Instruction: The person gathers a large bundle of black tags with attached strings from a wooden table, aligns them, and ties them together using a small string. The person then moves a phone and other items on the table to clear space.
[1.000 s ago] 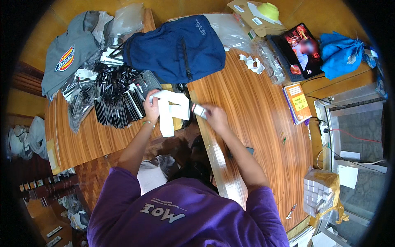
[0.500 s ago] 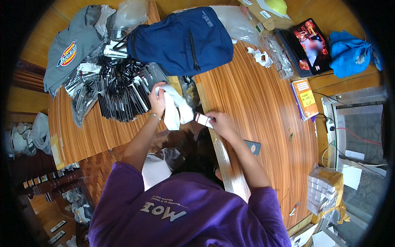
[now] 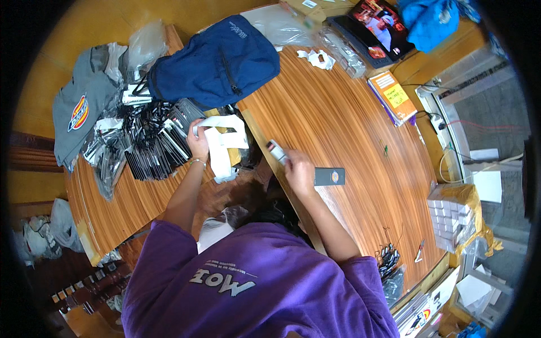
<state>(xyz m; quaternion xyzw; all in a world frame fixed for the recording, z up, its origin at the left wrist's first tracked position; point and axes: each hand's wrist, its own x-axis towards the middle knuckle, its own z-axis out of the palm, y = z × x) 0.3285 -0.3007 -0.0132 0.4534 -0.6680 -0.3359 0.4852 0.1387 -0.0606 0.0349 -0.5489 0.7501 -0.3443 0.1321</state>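
Note:
My left hand [image 3: 197,145] is closed on a long white paper strip [image 3: 220,155], which hangs in loops over the gap between two wooden tabletops. In my right hand [image 3: 300,173] a small white label [image 3: 276,151] with dark and reddish print is pinched between thumb and fingers. That hand is above the near edge of the right tabletop [image 3: 360,135], apart from the strip. Just right of it lies a flat black tag [image 3: 329,176] with a small coloured emblem. A dense pile of black tags with cords [image 3: 158,146] lies left of my left hand.
A navy bag [image 3: 217,65] lies across the far side, with a grey cloth piece [image 3: 84,101] to its left. Far right are a lit tablet [image 3: 378,31] and orange notebooks [image 3: 393,97]. Wrapped white boxes [image 3: 451,217] and a small red-handled tool [image 3: 420,250] sit at the right edge.
My right hand has moved away from the white strip with the label and turned it more upright. The view has shifted, and the black tag beside my hand shows more fully.

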